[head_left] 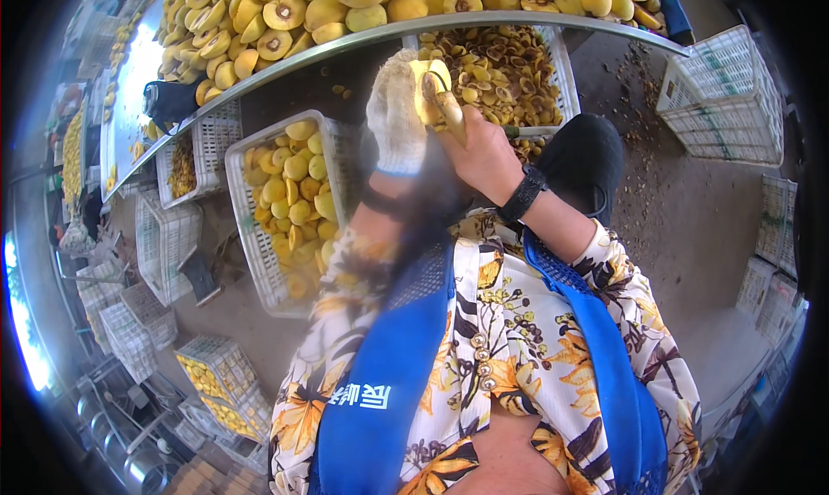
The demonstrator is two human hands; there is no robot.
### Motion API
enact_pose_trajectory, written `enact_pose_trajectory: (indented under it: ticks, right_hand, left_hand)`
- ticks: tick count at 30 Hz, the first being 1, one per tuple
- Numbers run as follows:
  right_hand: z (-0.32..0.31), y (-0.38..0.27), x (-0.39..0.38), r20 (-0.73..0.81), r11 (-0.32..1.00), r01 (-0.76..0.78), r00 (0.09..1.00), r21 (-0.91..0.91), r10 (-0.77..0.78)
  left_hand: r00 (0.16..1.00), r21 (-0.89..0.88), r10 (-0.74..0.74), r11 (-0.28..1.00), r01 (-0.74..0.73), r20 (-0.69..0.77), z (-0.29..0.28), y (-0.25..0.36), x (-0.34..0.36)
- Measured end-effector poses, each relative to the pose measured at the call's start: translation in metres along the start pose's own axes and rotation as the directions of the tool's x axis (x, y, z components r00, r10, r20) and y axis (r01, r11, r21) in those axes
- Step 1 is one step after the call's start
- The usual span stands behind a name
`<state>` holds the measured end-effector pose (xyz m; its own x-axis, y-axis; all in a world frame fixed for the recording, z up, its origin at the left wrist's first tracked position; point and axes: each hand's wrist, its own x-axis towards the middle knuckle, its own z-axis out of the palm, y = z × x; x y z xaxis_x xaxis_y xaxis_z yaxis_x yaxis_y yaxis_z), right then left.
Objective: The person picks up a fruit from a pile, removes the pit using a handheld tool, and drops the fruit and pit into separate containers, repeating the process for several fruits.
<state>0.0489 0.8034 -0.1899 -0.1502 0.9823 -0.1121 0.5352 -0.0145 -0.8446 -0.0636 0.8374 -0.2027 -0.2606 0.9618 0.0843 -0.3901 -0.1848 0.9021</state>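
Observation:
My left hand (395,119), in a white knit glove, is closed round a yellow peach half (421,107) just below the metal table's edge. My bare right hand (489,157) grips a pitting knife by its light wooden handle (452,119). The knife's dark curved blade lies against the peach's cut face, and my fingers partly hide the handle. Heaped on the table are many yellow peach halves (324,10), several with the brown pit hollow showing. Under my hands stands a white crate (561,76) full of brown-yellow pit scraps (496,72).
The metal table's raised edge (345,46) curves across ahead. At left, a white crate (244,236) holds peach halves. White crates (725,98) stand at far right, beside scraps scattered on the floor. My dark shoe (587,163) is right of my hands. More crates (168,245) stand farther left.

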Motion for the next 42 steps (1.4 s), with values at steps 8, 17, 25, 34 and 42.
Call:
enact_pose_trajectory:
  ticks: [8, 17, 25, 34, 42]
  right_hand:
    - [-0.005, 0.015, 0.009, 0.082, 0.990, 0.123, 0.990, -0.064, -0.118]
    - [-0.013, -0.008, 0.009, 0.429, 0.843, -0.358, 0.887, 0.401, 0.172]
    - [0.003, -0.023, 0.000, 0.535, 0.645, -0.581, 0.790, 0.496, 0.299]
    - [0.001, -0.021, 0.000, 0.595, 0.499, -0.662, 0.739, 0.559, 0.314]
    - [-0.008, -0.011, 0.000, 0.666, 0.364, -0.664, 0.732, 0.653, 0.140]
  left_hand:
    - [0.978, 0.156, -0.032, 0.988, 0.000, 0.205, -0.012, 0.010, 0.014]
    - [0.928, -0.105, -0.361, 0.923, 0.370, 0.094, -0.001, 0.026, 0.017]
    - [0.804, -0.248, -0.586, 0.797, 0.551, -0.095, -0.009, 0.006, 0.011]
    - [0.934, 0.036, -0.334, 0.939, 0.341, -0.130, -0.002, 0.003, 0.017]
    - [0.956, 0.072, -0.292, 0.955, 0.289, 0.036, -0.007, 0.017, 0.019]
